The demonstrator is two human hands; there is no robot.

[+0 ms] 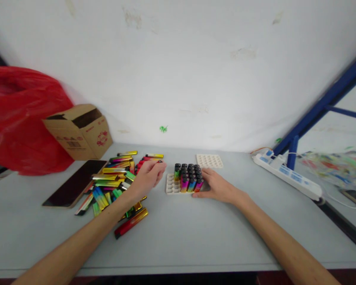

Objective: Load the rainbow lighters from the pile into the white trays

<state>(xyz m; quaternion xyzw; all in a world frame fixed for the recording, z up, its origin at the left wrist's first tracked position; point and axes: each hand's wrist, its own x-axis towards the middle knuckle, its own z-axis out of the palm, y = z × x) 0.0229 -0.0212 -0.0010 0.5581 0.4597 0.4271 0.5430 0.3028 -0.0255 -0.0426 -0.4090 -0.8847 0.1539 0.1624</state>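
Note:
Colourful lighters (192, 183) with black tops stand upright in the holes of a white tray (173, 192). Bare holes show along the tray's left side. At the tray's right end, my right hand (218, 187) is closed round the edge, thumb in front and fingers behind, against the lighters. My left hand (148, 176) is closed just left of the tray, above the near side of a loose pile of lighters (109, 178). A dark lighter top (160, 161) pokes out at its fingertips; the rest of that lighter is hidden by the hand.
A second white tray (209, 161) lies behind, near the wall. On the left are a dark phone-like slab (75, 184), an opened cardboard box (80, 132) and a red plastic bag (26, 122). A white power strip (287, 174) and blue metal frame (317, 105) stand right.

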